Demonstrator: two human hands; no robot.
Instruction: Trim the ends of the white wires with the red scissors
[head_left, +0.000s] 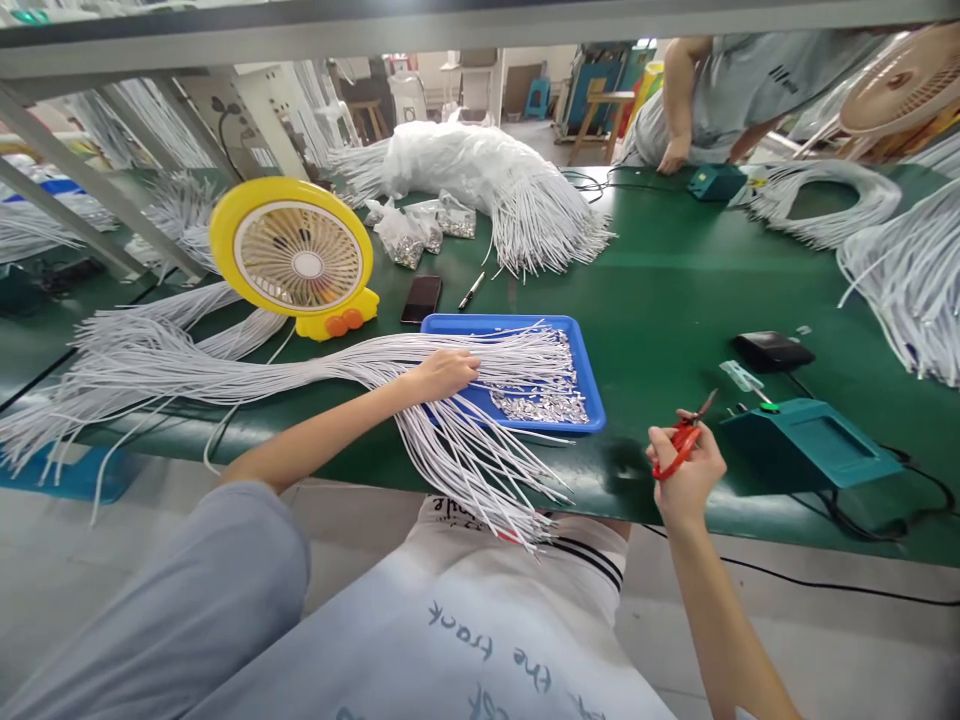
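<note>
My left hand point(446, 374) is closed on some white wires point(360, 358) of a long bundle, above a blue tray point(592, 395). Small silvery metal pieces point(540, 404) lie in the tray under the wire ends. Part of the bundle fans out over the table's front edge toward my lap. In my right hand point(688, 475), to the right of the tray, is a pair of scissors point(684, 447) with red handles, its blades pointing up and right. Exactly which wires my left fingers grip is hidden.
Behind the bundle stands a yellow fan point(352, 222), near a phone point(421, 299) and a pen point(472, 290). A teal device point(817, 440) with cables sits at right. Wrapped wires point(480, 170) lie farther back. Across the table is another person point(712, 100).
</note>
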